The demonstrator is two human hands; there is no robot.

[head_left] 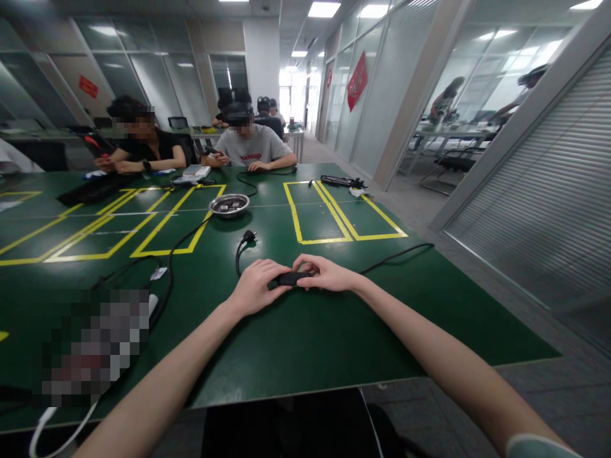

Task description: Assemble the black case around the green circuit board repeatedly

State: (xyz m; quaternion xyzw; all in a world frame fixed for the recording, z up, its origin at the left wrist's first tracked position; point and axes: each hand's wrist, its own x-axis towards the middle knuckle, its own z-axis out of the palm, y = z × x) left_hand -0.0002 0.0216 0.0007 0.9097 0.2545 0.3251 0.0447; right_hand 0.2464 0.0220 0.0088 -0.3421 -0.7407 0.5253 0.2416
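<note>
A small black power adapter point(288, 278) is gripped between my two hands just above the green table point(305, 343). My left hand point(258, 285) closes on its left end, thumb along the near side. On its right end, my right hand point(325, 273) pinches with the fingers curled over. A thick black cord with a power plug point(249, 237) curves up beyond my left hand, its prongs pointing right. From behind my right wrist a thinner black cable point(396, 257) runs right across the table. My fingers hide part of the adapter.
A metal bowl point(229, 205) with small metal parts stands farther back. Yellow tape point(324, 241) marks rectangles on the table. A pixelated object point(98, 346) with cables lies at left. A folded black tripod point(341, 181) lies far right. Two people sit across the table.
</note>
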